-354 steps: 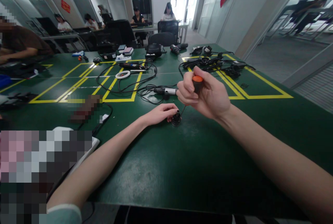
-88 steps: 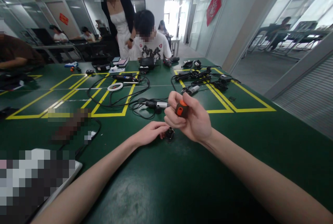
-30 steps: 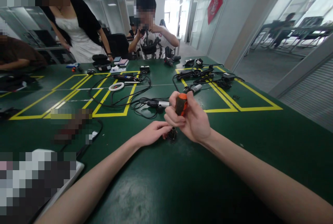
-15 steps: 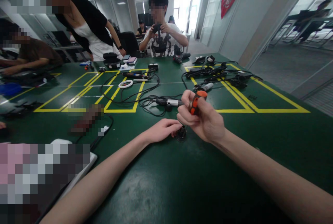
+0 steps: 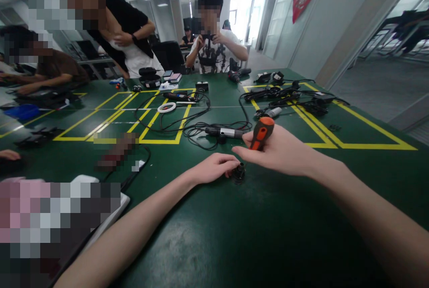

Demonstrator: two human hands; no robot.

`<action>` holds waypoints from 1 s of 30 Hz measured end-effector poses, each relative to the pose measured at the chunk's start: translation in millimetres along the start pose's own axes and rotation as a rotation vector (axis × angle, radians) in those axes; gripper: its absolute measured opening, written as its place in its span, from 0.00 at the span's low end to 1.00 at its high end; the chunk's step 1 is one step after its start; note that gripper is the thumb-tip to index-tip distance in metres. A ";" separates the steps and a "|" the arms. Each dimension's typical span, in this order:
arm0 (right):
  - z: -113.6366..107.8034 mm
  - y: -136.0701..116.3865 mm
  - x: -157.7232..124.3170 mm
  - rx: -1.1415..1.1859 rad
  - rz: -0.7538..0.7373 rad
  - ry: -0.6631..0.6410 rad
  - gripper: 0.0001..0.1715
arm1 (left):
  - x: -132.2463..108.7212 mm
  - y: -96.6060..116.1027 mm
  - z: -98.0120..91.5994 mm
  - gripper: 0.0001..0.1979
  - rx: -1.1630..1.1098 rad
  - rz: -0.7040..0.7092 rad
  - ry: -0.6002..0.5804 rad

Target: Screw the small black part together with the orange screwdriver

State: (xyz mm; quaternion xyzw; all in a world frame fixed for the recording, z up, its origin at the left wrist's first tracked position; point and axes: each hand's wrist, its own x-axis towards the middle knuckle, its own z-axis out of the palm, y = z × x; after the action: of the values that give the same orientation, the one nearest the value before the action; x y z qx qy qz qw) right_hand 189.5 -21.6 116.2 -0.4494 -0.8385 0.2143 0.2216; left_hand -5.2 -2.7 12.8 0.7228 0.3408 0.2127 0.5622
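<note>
The person is leaning over the green bench [image 5: 254, 234] with both bare arms stretched out, working on a small black round part [image 5: 238, 174] that is sitting on the bench just in front of them. The left hand [image 5: 214, 168] is resting beside the part, its fingers curled together against its left side, steadying it. The right hand [image 5: 281, 152] is holding a screwdriver [image 5: 262, 132] with an orange and black handle; the fingers are wrapped loosely about the lower handle, the forefinger stretched out toward the part, and the handle is tilting up and away. The shaft is hidden behind the fingers, so I cannot tell whether the tip is seated in the part. Judging by that, the fastening work looks to be in mid-course, with the part not yet let go. Farther back, tangled black cables [image 5: 201, 123] are lying over the yellow tape lines [image 5: 150, 123], and a white ring [image 5: 166, 107] is lying among them. Other people are sitting and standing at the far edge.
</note>
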 end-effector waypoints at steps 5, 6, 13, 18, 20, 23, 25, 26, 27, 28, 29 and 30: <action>-4.2 -1.3 -2.8 0.101 0.078 -0.088 0.23 | 0.0 -1.2 -0.9 0.15 0.004 -0.008 0.004; -5.4 -2.3 -3.4 0.115 0.087 -0.106 0.22 | -0.3 -1.3 -1.2 0.16 0.006 -0.008 0.002; -9.3 -8.0 -3.4 0.135 0.091 -0.134 0.15 | -2.1 -0.8 -2.6 0.16 0.021 -0.003 -0.010; -12.2 -4.2 -3.9 0.198 0.061 -0.165 0.12 | -2.4 -0.5 -2.5 0.16 0.027 -0.012 -0.010; -13.9 -3.6 -4.5 0.219 0.031 -0.170 0.11 | -2.6 -0.5 -2.5 0.16 0.027 -0.015 -0.012; -15.8 -4.6 -5.4 0.248 -0.045 -0.180 0.10 | -2.9 0.4 -2.4 0.16 0.025 -0.018 -0.007; -16.1 -6.1 -6.2 0.259 -0.072 -0.177 0.08 | -3.1 1.6 -2.0 0.15 0.022 -0.017 -0.003; -16.1 -6.8 -6.8 0.260 -0.072 -0.175 0.08 | -3.1 2.2 -1.8 0.15 0.019 -0.017 -0.002; -16.1 -7.5 -7.4 0.259 -0.066 -0.178 0.09 | -3.1 2.7 -1.5 0.15 0.016 -0.016 -0.002; -15.9 -8.0 -8.0 0.258 -0.060 -0.184 0.10 | -3.1 3.2 -1.3 0.15 0.014 -0.015 -0.001; -15.7 -8.5 -8.5 0.259 -0.057 -0.192 0.11 | -3.1 3.4 -1.1 0.15 0.012 -0.015 -0.002; -15.4 -8.8 -8.8 0.263 -0.058 -0.197 0.11 | -3.1 3.4 -0.9 0.14 0.012 -0.014 -0.002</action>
State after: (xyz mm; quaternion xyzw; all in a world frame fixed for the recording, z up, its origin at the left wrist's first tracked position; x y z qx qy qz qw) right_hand 196.8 -31.0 131.9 -0.3690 -0.8334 0.3588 0.2012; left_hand -7.1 -4.8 16.6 0.7239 0.3465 0.2062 0.5598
